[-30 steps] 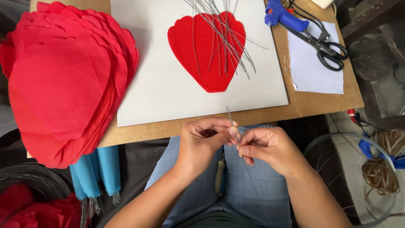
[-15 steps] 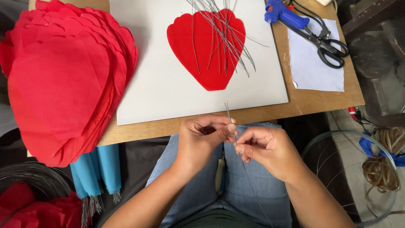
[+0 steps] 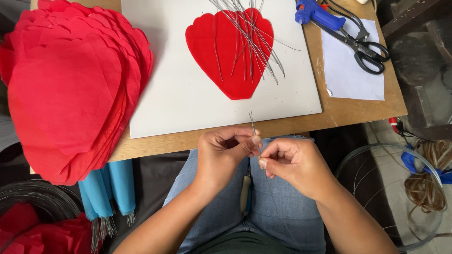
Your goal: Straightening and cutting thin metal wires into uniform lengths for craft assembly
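Note:
My left hand [image 3: 225, 155] and my right hand [image 3: 292, 162] meet over my lap, just below the table's front edge. Both pinch a thin metal wire [image 3: 253, 124] whose tip sticks up between the fingertips. On the white board [image 3: 179, 94] lies a red petal-shaped piece of paper [image 3: 230, 61] with a loose bundle of several thin wires [image 3: 249, 42] spread across it. A pale tool handle [image 3: 245, 194] rests on my lap between my wrists.
A thick stack of red paper petals [image 3: 70, 89] covers the table's left side. A blue glue gun [image 3: 318, 13] and black scissors [image 3: 365, 47] lie on a white sheet [image 3: 351, 77] at the right. Blue rolls [image 3: 106, 188] hang below the table; wire coils [image 3: 33, 202] sit lower left.
My hands have stayed close together on the wire, with only small finger movements. Nothing on the table has moved.

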